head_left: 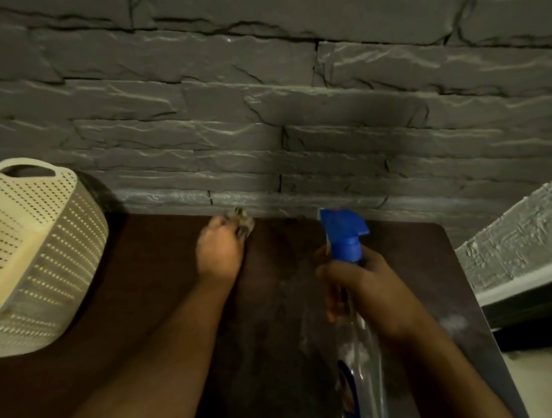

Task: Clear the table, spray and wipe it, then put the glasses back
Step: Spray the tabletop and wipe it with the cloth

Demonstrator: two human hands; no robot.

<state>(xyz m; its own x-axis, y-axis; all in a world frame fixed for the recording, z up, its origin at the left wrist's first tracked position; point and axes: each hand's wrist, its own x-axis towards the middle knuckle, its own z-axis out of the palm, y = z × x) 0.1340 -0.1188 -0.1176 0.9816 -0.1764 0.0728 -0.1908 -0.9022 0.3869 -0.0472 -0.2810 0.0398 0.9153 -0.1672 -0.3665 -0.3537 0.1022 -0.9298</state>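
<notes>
Clear spray bottle [360, 342], light and slick, sits gripped at the neck by right hand [365, 287]; left hand [219, 253] holds a fragile drinking glass [245, 223] at its side.

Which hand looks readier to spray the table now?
The right hand, probably: it already grips the spray bottle by its neck, blue nozzle pointing over the brown table. The left hand is busy at the far edge, holding something small and blurred.
</notes>
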